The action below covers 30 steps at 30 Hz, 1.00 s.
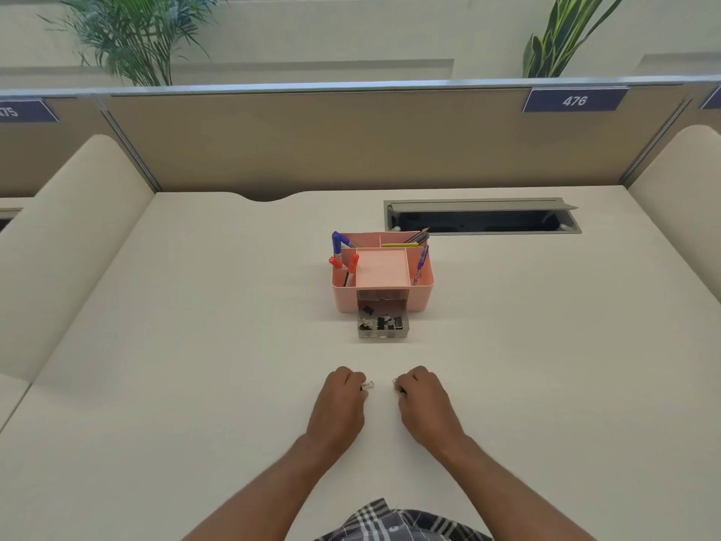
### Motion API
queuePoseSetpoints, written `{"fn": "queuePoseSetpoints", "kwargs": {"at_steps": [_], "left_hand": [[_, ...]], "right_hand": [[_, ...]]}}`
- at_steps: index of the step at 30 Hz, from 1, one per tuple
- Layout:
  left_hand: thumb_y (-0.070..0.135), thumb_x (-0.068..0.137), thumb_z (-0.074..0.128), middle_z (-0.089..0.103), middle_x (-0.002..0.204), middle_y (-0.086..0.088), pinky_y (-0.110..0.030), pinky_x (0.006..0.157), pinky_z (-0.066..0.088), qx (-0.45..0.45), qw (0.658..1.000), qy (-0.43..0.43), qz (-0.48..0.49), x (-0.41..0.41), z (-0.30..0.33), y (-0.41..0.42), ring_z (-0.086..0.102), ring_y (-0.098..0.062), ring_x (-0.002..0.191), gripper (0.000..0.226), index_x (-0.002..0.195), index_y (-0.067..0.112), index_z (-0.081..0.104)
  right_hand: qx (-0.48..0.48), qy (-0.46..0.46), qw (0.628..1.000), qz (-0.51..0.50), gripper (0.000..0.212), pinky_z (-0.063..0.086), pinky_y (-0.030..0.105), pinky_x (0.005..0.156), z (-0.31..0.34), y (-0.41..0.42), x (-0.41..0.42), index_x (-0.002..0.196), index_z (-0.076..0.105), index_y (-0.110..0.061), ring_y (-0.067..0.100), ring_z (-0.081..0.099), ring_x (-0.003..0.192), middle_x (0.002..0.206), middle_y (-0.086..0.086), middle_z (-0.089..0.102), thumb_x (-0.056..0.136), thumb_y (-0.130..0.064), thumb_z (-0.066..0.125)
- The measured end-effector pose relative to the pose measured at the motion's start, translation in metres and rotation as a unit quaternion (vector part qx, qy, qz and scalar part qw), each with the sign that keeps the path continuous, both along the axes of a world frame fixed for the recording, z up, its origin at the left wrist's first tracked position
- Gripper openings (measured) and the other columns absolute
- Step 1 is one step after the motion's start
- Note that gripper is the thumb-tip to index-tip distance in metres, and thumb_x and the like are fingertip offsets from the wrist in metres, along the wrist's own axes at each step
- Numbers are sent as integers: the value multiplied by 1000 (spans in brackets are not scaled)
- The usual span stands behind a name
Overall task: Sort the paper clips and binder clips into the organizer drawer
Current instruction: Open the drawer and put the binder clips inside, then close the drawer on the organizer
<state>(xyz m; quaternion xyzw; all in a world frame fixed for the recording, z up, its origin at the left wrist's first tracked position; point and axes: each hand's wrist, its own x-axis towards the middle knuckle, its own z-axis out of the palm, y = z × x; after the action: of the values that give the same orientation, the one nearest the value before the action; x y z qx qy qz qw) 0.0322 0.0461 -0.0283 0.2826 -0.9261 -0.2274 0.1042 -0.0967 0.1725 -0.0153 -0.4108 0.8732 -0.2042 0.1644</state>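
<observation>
Each hand, left hand (pixel 340 400) and right hand (pixel 421 400), curls around a small clip (pixel 368 385) on the worktop (pixel 195 345): light, stiff, slippery metal, likely best pinched by its wire loops.

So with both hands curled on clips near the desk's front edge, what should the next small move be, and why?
Probably carry both hands forward to the open drawer and drop the clips in. The left hand and right hand each pinch a small clip, and the drawer already holds binder clips.

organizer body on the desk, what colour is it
The plastic desk organizer is pale pink, seen in the head view.
</observation>
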Motion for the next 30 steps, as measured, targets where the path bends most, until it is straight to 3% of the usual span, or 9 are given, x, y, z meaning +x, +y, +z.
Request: {"fn": "queuePoseSetpoints", "kwargs": {"at_steps": [5, 9, 13, 16, 20, 22, 25, 30], "left_hand": [[7, 84, 69, 61, 97, -6, -29, 76, 47, -13, 998, 60, 17, -27, 21, -18, 59, -24, 87, 22, 106, 8, 64], [10, 85, 68, 61, 95, -6, -34, 72, 49, -26, 996, 77, 24, -58, 46, -39, 56, -24, 86, 19, 104, 11, 63], [11, 87, 67, 64, 98, -5, -35, 72, 53, -30, 997, 61, 28, -85, 56, -55, 58, -22, 85, 15, 101, 13, 65], [13, 88, 68, 64, 108, -2, -25, 76, 54, -14, 998, 60, 31, -97, 56, -59, 59, -17, 90, 16, 103, 16, 65], [12, 89, 63, 58, 116, -2, -35, 89, 53, 25, 993, 104, 42, -88, 48, -58, 53, -17, 103, 25, 113, 16, 59], [17, 87, 64, 53, 121, -4, -37, 97, 46, 48, 988, 128, 69, -74, 40, -58, 46, -19, 112, 35, 121, 13, 53], [27, 83, 72, 34, 144, -9, -34, 112, 34, 95, 985, 93, 108, -54, 24, -58, 31, -22, 135, 72, 141, 10, 32], [36, 82, 74, 16, 159, -4, -42, 118, 27, 196, 968, 65, 143, -53, 14, -69, 21, -22, 145, 98, 152, 15, 8]], "right_hand": [[-68, -25, 997, -37, 31, 46, 30, 87, 22, -21, -26, 108, 65, -15, 23, 55, 101, 107, 5, 61, 84, 1, 52], [-109, 2, 993, -50, 24, 47, 32, 74, 51, -52, -53, 96, 65, -13, 24, 56, 90, 96, 6, 62, 83, 2, 52], [-75, 1, 995, -65, 19, 44, 27, 66, 67, -81, -66, 95, 66, -11, 22, 56, 84, 100, 7, 63, 84, 3, 59], [-64, -15, 996, -59, 21, 49, 27, 70, 66, -91, -67, 98, 66, -12, 22, 58, 87, 108, 7, 64, 86, 2, 58], [-72, -58, 993, -77, 28, 49, 28, 78, 58, -80, -73, 109, 66, -13, 22, 61, 95, 114, 5, 65, 88, -1, 53], [-91, -87, 985, -117, 32, 47, 28, 82, 51, -67, -77, 115, 65, -13, 20, 61, 98, 117, 4, 65, 88, -2, 53], [-101, -128, 971, -177, 42, 45, 27, 83, 39, -47, -80, 130, 54, -15, 17, 59, 94, 123, 5, 59, 88, -9, 60], [-75, -199, 961, -175, 90, 48, 33, 93, 30, -45, -88, 152, 18, -19, 20, 54, 114, 146, 3, 40, 83, -24, 75]]}}
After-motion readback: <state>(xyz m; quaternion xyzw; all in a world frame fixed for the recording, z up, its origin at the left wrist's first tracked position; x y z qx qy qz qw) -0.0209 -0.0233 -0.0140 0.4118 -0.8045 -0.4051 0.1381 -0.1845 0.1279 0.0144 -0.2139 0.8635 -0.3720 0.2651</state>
